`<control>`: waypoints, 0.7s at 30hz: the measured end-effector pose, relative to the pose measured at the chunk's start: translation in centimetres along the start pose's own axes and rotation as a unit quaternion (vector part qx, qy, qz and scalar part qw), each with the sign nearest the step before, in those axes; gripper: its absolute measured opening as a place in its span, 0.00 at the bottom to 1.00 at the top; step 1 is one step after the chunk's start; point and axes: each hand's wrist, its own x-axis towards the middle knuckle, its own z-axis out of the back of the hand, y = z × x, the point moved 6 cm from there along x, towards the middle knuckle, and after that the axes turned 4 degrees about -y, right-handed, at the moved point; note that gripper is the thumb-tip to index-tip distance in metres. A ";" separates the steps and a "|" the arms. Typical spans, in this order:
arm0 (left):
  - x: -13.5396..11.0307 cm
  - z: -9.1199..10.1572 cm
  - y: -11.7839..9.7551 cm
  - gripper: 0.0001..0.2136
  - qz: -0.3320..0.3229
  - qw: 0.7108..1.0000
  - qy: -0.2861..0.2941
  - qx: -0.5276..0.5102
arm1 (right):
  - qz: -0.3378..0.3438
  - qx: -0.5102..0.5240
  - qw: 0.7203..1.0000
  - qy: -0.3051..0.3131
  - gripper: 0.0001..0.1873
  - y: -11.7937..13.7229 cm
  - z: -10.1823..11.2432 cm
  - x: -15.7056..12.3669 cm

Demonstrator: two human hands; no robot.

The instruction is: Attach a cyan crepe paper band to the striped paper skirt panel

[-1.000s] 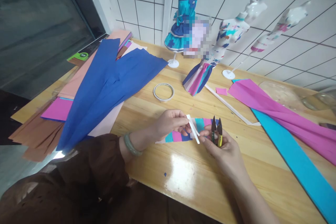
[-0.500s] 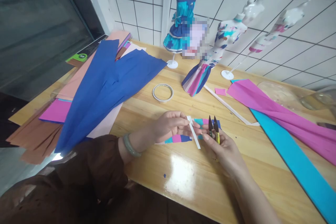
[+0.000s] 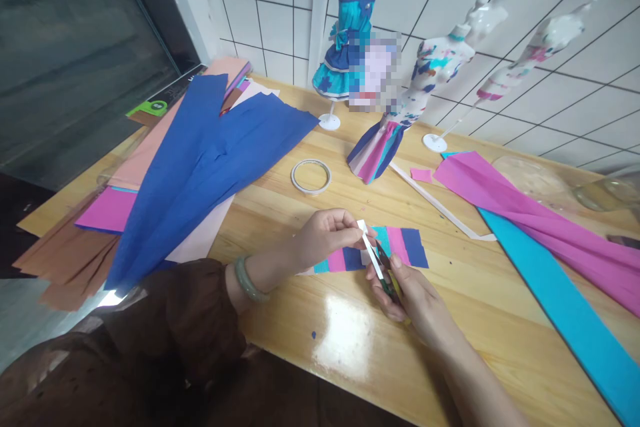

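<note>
My left hand (image 3: 327, 235) pinches the upper end of a short white strip (image 3: 372, 255) between thumb and fingers. Wrapped in my right hand (image 3: 407, 287) is a pair of thread snips (image 3: 383, 259) with dark blades and a yellow-green handle. The blades point up and left, right beside the strip; whether they touch it I cannot tell. Beneath both hands a striped piece of crepe paper (image 3: 414, 248) in blue, pink, teal and white lies flat on the table. The left hand and the strip hide part of it.
A roll of tape (image 3: 311, 177) lies beyond my hands. Small dress forms stand behind, one in a blue ruffled dress (image 3: 345, 47), another with a striped skirt (image 3: 377, 150). Blue crepe paper (image 3: 215, 147) covers the left; pink (image 3: 525, 217) and turquoise sheets (image 3: 560, 320) lie right.
My right hand has turned the snips and brought them left, from pointing upward with spread blades to lying alongside the white strip. My left hand stays nearly in place, still pinching the strip.
</note>
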 end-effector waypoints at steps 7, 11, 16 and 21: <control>0.0 0.1 0.7 0.08 -0.025 0.997 0.004 0.070 | 0.025 0.017 0.999 -0.011 0.26 0.1 -0.3 0.3; -0.2 -0.4 0.8 0.08 -0.041 0.993 0.028 0.103 | 0.054 0.016 0.998 -0.025 0.24 0.1 -0.3 0.4; -0.4 -0.7 1.0 0.09 -0.050 0.992 0.030 0.113 | 0.062 0.008 0.997 -0.035 0.25 0.4 -0.7 0.5; -0.5 -0.8 1.1 0.09 -0.055 0.989 0.022 0.135 | 0.069 -0.022 0.995 -0.073 0.25 0.4 -0.8 0.5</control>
